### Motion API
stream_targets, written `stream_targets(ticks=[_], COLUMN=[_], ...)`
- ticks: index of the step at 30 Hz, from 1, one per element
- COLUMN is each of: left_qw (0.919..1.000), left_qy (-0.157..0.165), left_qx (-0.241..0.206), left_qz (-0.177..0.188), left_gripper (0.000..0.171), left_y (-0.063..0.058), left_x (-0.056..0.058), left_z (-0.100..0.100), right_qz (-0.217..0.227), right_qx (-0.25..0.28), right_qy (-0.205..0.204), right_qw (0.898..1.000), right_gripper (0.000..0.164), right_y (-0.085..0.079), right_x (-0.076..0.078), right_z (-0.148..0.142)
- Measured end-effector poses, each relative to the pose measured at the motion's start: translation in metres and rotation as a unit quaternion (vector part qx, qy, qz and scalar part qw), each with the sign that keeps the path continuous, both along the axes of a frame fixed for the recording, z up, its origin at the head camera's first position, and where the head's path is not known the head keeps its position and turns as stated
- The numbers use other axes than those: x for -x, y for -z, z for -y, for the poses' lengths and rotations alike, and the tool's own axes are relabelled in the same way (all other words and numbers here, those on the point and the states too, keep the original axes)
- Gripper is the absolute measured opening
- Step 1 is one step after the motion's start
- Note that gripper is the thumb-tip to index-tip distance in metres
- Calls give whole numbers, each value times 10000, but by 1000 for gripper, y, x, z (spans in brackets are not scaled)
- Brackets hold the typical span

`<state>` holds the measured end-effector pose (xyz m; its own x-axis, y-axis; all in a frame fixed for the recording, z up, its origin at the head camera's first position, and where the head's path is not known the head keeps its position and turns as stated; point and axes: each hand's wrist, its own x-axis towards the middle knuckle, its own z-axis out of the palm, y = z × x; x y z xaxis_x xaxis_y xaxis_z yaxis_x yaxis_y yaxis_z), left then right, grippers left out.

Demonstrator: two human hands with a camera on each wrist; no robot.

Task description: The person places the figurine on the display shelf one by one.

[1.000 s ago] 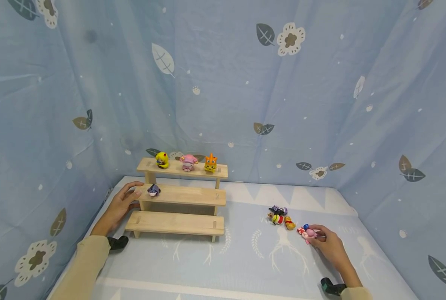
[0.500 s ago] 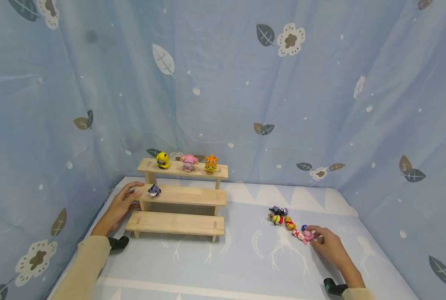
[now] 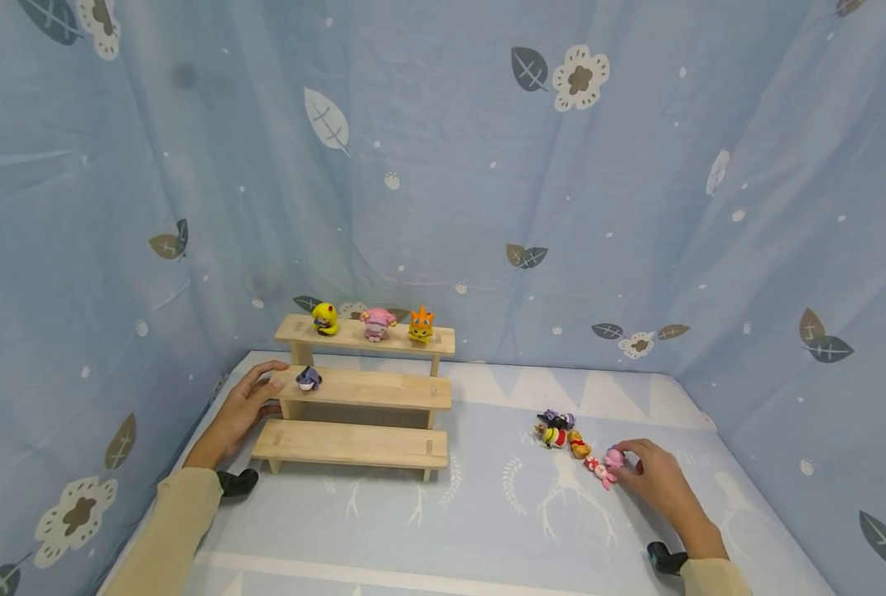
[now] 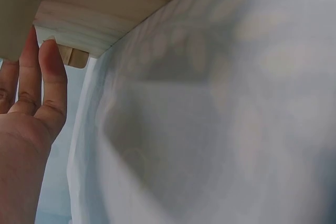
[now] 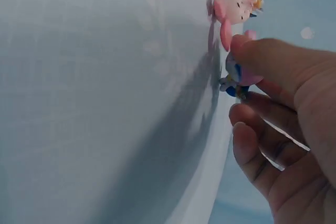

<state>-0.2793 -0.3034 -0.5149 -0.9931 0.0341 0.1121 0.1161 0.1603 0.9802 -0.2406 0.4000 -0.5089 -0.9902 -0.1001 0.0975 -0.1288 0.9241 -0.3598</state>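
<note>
My left hand [image 3: 243,407] grips the left end of the middle step of a three-tier wooden display stand [image 3: 368,387]; in the left wrist view its fingers [image 4: 52,66] reach up against the wood. A small blue-grey donkey figurine [image 3: 309,378] sits on that step, close to the hand. At the right, my right hand [image 3: 655,478] pinches a small pink and blue figurine [image 5: 249,72] between thumb and fingers, low over the cloth. Right beside it lies a pink-and-white figurine [image 3: 600,473] with red on its head.
Yellow [image 3: 325,319], pink [image 3: 377,324] and orange-yellow [image 3: 421,324] figurines stand on the top step. Left of the right hand lie an orange bear figurine [image 3: 580,445], a red-and-yellow figurine [image 3: 552,435] and a dark purple one [image 3: 557,420]. Patterned blue curtains [image 3: 443,182] enclose the table.
The pink and blue figurine has turned in my right hand, so its blue part no longer shows on top. The pink-and-white figurine has shifted slightly left. My left hand stays on the stand.
</note>
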Motion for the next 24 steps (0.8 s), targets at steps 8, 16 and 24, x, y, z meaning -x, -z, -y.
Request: stream_targets(ticks=[8,16,24], left_qw=[10000,9999,10000], left_qy=[2,-33,-16], left_qx=[31,72,64], left_qz=[75,83,28], left_gripper=[58,54,53], left_y=[-2,-1,-2], left_x=[-1,-2,-2], left_z=[0,-1,-1], right_qz=[95,111,262], right_qx=[315,690,710], right_qy=[340,435,532], right_qw=[9989,9966,9957], right_gripper=[41,36,29], right_y=[0,2,1], right_x=[9,13,13], right_z=[1,-6,-8])
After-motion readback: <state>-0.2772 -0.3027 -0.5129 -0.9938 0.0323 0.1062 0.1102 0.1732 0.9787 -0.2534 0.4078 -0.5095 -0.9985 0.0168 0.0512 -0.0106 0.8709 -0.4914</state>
